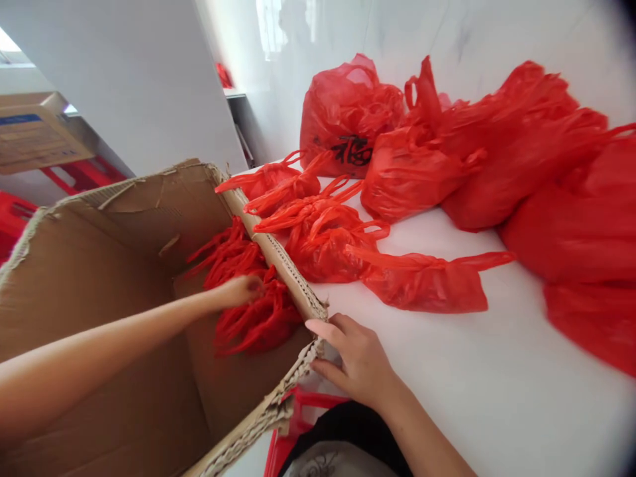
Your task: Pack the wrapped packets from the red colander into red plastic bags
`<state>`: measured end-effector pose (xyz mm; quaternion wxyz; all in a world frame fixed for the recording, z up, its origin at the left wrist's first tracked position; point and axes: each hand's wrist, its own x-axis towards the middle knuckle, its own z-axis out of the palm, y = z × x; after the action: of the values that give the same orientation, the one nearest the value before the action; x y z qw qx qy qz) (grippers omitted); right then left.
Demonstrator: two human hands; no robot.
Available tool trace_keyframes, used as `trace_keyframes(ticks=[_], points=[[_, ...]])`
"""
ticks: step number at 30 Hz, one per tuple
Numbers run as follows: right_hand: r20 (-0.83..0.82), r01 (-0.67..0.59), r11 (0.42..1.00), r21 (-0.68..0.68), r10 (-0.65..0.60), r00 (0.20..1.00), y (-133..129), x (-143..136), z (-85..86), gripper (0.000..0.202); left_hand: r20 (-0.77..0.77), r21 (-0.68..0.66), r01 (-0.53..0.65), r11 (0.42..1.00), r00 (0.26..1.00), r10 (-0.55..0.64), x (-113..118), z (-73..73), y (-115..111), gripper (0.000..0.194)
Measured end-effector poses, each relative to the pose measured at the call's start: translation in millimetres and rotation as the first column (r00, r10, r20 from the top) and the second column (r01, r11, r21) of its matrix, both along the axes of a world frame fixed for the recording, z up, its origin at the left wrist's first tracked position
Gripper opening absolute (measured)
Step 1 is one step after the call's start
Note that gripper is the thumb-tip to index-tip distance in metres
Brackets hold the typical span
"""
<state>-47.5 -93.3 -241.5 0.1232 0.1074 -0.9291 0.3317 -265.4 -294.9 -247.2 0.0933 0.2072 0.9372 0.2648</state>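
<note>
- Both my hands are at the cardboard box (pixel 124 278): my left hand (pixel 242 290) reaches down inside it, fingers curled on the red bags (pixel 253 311) heaped against its wall.
- My right hand (pixel 355 358) grips the box's torn corner, thumb over the rim.
- More red bags, filled and knotted (pixel 447 165), lie heaped on the white bench (pixel 497 384), which runs along a glossy pale wall (pixel 397 33).
- Another carton (pixel 34 129) sits on red stools (pixel 79 175) at far left.
</note>
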Motion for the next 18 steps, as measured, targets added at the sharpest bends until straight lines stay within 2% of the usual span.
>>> trace_keyframes(ticks=[2,4,5,6,7,9,10,12,14,16,18], points=[[0.008,0.002,1.000,0.009,-0.002,1.000,-1,0,0.6,0.044,-0.150,0.088,0.016,0.996,0.989,-0.003,-8,47.6,18,0.004],[0.007,0.012,1.000,0.028,-0.013,1.000,-2,-1,0.5,0.046,-0.353,0.225,0.036,0.974,0.934,0.047,0,95.9,44,0.013],[0.002,0.018,0.999,0.036,-0.019,1.000,-2,-1,0.3,0.047,-0.451,0.289,0.099,0.952,0.892,0.044,10,115.9,59,0.014],[-0.005,0.025,0.999,0.045,-0.025,1.000,-2,-1,0.2,0.048,-0.572,0.326,0.238,0.915,0.821,-0.010,24,131.2,77,0.014],[-0.012,0.031,0.998,0.053,-0.030,0.999,-2,0,0.1,0.049,-0.642,0.283,0.397,0.873,0.755,-0.135,39,140.8,95,0.014],[-0.019,0.042,0.997,0.068,-0.041,0.999,-2,1,0.0,0.050,-0.612,0.057,0.627,0.777,0.637,-0.469,67,142.5,137,0.022],[-0.021,0.049,0.996,0.076,-0.047,0.999,-2,1,0.0,0.051,-0.543,-0.053,0.673,0.738,0.601,-0.587,79,136.5,158,0.031],[-0.022,0.059,0.994,0.091,-0.057,0.998,-2,2,0.0,0.051,-0.372,-0.150,0.708,0.690,0.606,-0.703,91,119.5,199,0.048],[-0.021,0.063,0.993,0.100,-0.062,0.998,-2,3,0.1,0.052,-0.207,-0.130,0.746,0.653,0.624,-0.754,93,108.8,228,0.035],[-0.012,0.062,0.993,0.102,-0.061,0.998,-1,4,0.6,0.052,-0.099,-0.063,0.793,0.606,0.599,-0.794,89,113.8,235,0.021],[-0.003,0.055,0.994,0.093,-0.055,0.998,-1,4,1.5,0.052,-0.045,0.021,0.827,0.562,0.563,-0.826,83,133.0,218,0.022]])
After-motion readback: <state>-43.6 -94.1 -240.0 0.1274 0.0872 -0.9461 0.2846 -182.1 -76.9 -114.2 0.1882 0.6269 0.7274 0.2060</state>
